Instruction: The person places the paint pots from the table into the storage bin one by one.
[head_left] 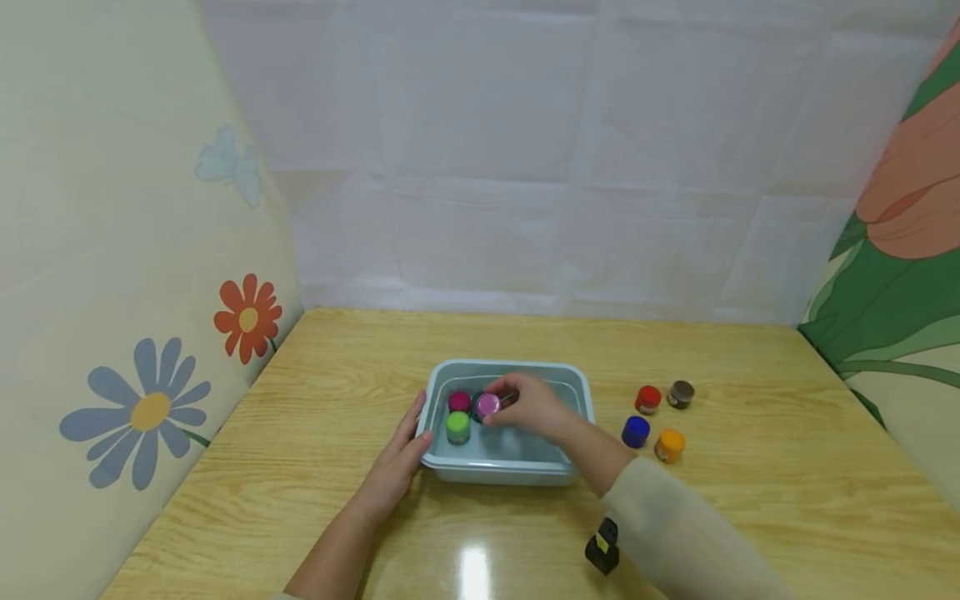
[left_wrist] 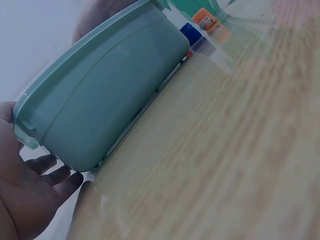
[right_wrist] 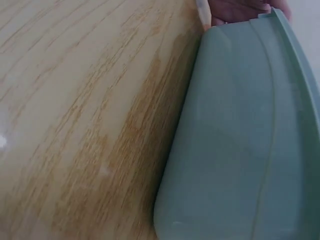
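Observation:
A light blue-green plastic basin point(head_left: 510, 477) stands on the wooden table. My left hand point(head_left: 392, 471) grips its left end; the left wrist view has that hand point(left_wrist: 30, 185) with the thumb at the rim and fingers against the outer wall. Inside the basin, my right hand point(head_left: 534, 408) pinches a small jar with a pink-purple lid point(head_left: 488, 405) between thumb and fingers. Beside it are a magenta-lidded jar point(head_left: 459, 402), a green-lidded jar point(head_left: 458, 427) and a dark item, partly covered. The right wrist view has the basin's outer wall point(right_wrist: 225, 135) and part of the left hand point(right_wrist: 237, 10).
Right of the basin stand jars with red point(head_left: 648, 399), dark brown point(head_left: 681, 394), blue point(head_left: 636, 432) and orange point(head_left: 670, 446) lids. A small black object with a yellow mark point(head_left: 602, 547) lies near the right sleeve point(head_left: 675, 525). White cloth point(head_left: 480, 167) hangs behind the table.

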